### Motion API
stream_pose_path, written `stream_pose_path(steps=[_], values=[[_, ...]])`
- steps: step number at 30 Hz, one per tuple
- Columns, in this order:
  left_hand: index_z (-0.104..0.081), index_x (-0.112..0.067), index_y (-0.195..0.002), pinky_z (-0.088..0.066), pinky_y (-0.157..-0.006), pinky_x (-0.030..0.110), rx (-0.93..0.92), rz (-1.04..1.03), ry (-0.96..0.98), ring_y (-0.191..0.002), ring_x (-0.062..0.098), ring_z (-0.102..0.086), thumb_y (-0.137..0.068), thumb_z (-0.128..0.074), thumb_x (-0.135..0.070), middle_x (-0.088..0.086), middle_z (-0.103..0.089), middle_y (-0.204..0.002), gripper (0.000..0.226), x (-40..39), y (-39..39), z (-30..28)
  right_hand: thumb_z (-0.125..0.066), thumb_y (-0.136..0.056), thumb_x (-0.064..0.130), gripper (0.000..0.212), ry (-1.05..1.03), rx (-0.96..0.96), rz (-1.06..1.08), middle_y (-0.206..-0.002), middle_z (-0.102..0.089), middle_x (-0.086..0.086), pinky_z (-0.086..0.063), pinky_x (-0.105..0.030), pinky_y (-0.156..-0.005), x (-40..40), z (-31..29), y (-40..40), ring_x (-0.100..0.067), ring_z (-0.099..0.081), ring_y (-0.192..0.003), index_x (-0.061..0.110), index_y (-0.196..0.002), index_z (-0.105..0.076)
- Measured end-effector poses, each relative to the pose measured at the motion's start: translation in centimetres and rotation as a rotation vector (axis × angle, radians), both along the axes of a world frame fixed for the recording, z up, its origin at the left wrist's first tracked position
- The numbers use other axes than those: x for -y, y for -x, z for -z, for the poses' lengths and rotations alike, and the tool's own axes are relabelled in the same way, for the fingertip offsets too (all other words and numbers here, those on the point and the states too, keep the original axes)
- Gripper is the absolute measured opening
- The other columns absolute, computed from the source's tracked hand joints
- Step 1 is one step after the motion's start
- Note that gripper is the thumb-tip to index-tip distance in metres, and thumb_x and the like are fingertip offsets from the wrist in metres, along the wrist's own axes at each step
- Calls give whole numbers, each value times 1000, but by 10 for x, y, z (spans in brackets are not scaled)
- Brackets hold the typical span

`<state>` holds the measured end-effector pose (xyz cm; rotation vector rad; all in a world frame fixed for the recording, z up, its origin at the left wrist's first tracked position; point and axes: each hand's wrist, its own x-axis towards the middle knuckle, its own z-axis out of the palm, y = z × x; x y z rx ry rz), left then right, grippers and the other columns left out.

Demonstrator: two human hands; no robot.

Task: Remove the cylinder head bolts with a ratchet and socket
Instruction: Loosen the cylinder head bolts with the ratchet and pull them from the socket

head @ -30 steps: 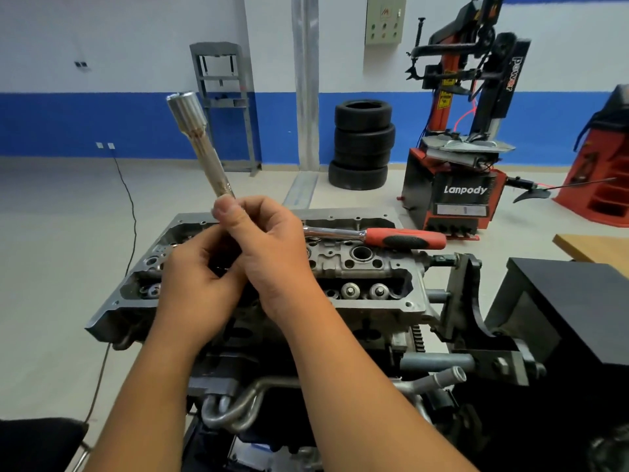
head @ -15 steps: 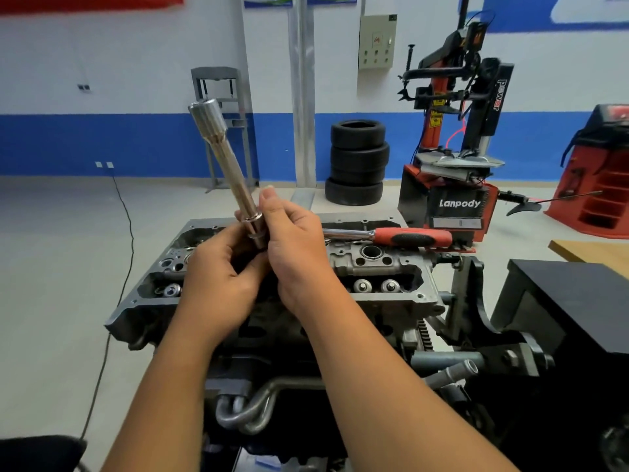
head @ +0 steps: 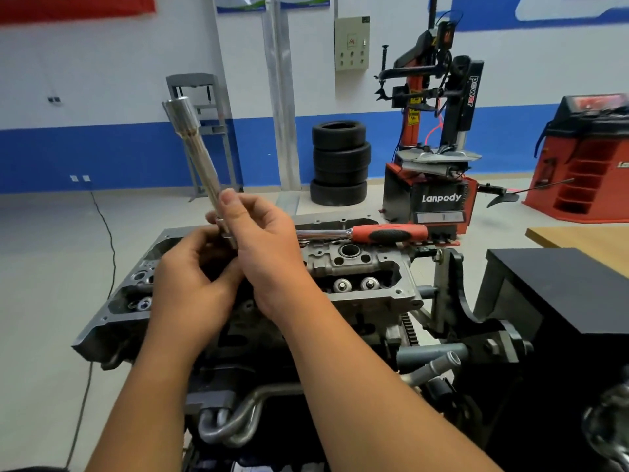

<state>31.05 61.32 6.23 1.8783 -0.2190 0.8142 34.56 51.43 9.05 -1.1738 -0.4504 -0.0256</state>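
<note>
While both hands work in front of the chest, the long socket extension (head: pixel 200 165) stands tilted up and away to the left, its flared upper end well above the knuckles. The right hand (head: pixel 262 243) pinches its lower shaft between thumb and fingers, thumb tip pressed against the bright metal. The left hand (head: pixel 194 270) curls just below and to the left of it, fingers bent round the bottom end; what it holds there is hidden.

Polished steel of this kind is probably stiff, fairly heavy for its thickness and slick under bare skin, so a grip low on the shaft, near the narrow collar just under the right thumb, seems the surest hold. The top end would likely swing if held loosely.

Beyond the right hand's fingers, the ratchet (head: pixel 367 233) lies across the cylinder head (head: pixel 367 267), chrome shank toward the hand and red-and-black handle pointing away to the right. That rubbery-looking handle seems the natural place to take hold, giving friction and leverage. The cylinder head sits under both wrists, a heavy cast part not meant to shift.
</note>
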Motion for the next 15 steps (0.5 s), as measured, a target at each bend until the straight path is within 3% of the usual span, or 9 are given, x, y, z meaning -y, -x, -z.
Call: stream_pose_path(steps=[2, 5, 8, 10, 12, 15], values=[[-71, -42, -103, -56, -75, 20, 19, -58, 12, -88, -6, -73, -84, -81, -8, -27, -76, -95, 40, 3, 0, 2, -78, -92, 29, 28, 9, 11, 7, -102, -72, -13, -61, -44, -93, 0, 2, 0, -24, -72, -95, 9, -107, -66], [-70, -39, -105, -52, -72, 8, 37, -57, -17, -89, -6, -72, -88, -78, -8, -27, -75, -96, 36, 3, -2, 4, -72, -97, 33, 31, 26, 16, 13, -93, -70, -8, -59, -48, -93, -1, 4, -2, -18, -68, -86, 4, -104, -69], [-69, -39, -110, -56, -83, 17, 14, 47, 3, -98, -1, -73, -97, -67, -1, -22, -77, -104, 40, 3, -1, 1, -58, -103, 44, 35, 39, -10, 20, -87, -73, 1, -59, -33, -86, -2, 3, -7, -9, -68, -84, 16, -91, -76], [-70, -38, -107, -58, -88, 26, 9, 47, 48, -99, 1, -74, -96, -67, 3, -20, -78, -103, 42, 2, -2, 1, -60, -102, 44, 30, 14, -7, -5, -88, -74, 0, -58, -27, -81, -3, 5, -10, -9, -69, -84, 22, -89, -75], [-71, -34, -105, -59, -86, 33, 3, 12, 96, -94, 2, -75, -92, -73, 2, -18, -79, -99, 38, 2, -3, 1, -74, -93, 39, 22, -21, 19, -26, -92, -73, -2, -60, -28, -81, -3, 6, -10, -11, -71, -85, 19, -96, -70], [-73, -36, -102, -60, -80, 34, 4, -75, 84, -86, -1, -74, -86, -80, -9, -19, -78, -95, 32, 4, -5, 2, -79, -85, 35, 34, -26, 34, -31, -94, -75, -11, -62, -41, -88, -3, 9, -11, -18, -73, -87, 10, -104, -67]])
